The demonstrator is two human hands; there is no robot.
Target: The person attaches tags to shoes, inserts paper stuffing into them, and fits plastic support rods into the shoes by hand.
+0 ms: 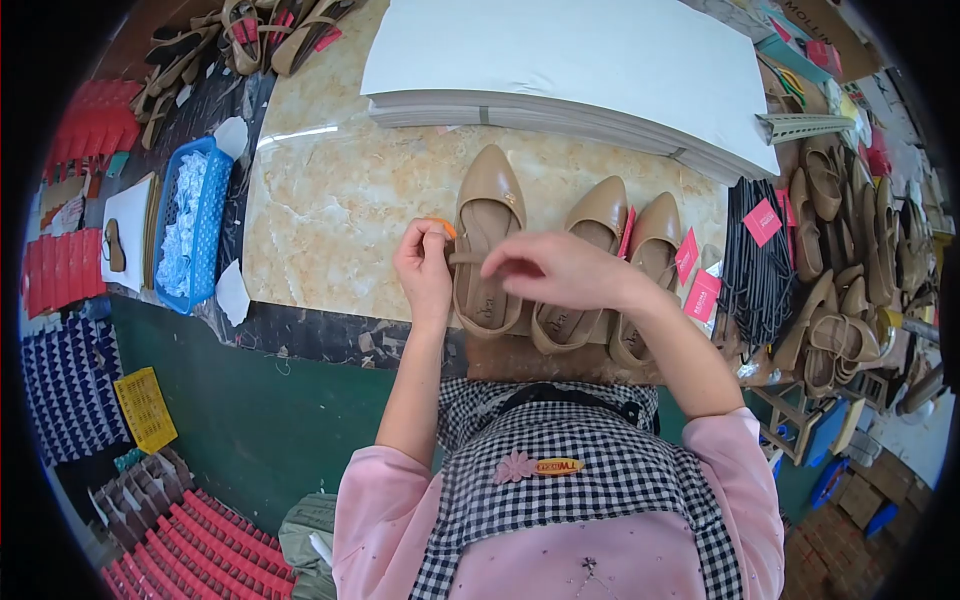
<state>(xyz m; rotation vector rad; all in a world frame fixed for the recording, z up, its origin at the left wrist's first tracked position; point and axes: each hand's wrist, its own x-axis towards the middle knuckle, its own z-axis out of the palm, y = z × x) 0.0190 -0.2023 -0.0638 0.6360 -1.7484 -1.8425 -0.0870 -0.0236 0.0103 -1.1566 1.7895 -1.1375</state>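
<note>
A beige pointed flat shoe (490,190) lies on the table, toe pointing away from me. Its thin strap (465,257) spans between my hands. My left hand (424,268) is closed at the shoe's left edge, pinching the strap's end. An orange item (441,228) pokes out behind those fingers; its kind is hidden. My right hand (565,268) reaches over the shoe from the right, fingers curled onto the strap, and hides part of the insole. Beside it lie a second beige shoe (597,212) and a third one (657,222), with pink tags between them.
A tall stack of white sheets (560,50) covers the table's back. At left stands a blue basket (205,225) of crumpled pale material. To the right are black strips (757,270), pink tags (703,293) and several beige shoes (825,340). More shoes (245,35) lie back left.
</note>
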